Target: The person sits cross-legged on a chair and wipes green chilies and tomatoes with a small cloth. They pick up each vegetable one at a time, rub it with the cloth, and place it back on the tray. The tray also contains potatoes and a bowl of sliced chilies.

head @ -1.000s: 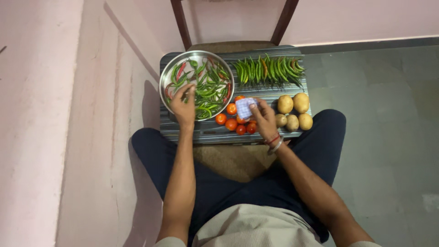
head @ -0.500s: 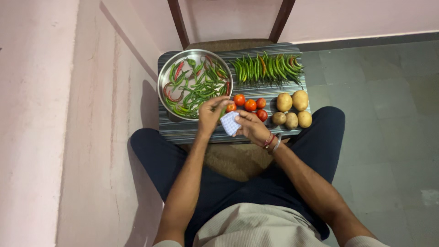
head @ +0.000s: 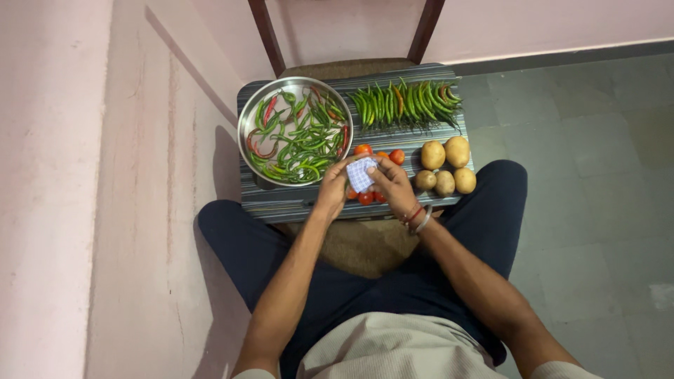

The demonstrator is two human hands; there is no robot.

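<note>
A small checked cloth [head: 361, 174] sits pinched between both hands above the tomatoes [head: 379, 156] on the striped tray [head: 281, 200]. The left hand [head: 333, 188] curls around its near edge, the right hand [head: 392, 184] grips its far side. Steel bowl of chillies [head: 295, 130] just left, potatoes [head: 444, 167] right, loose chillies [head: 406, 104] beyond.

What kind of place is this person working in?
Probably a room in a home, not a fitted kitchen: a pink wall, a grey tiled floor and a wooden chair used as a work surface for vegetables.
</note>
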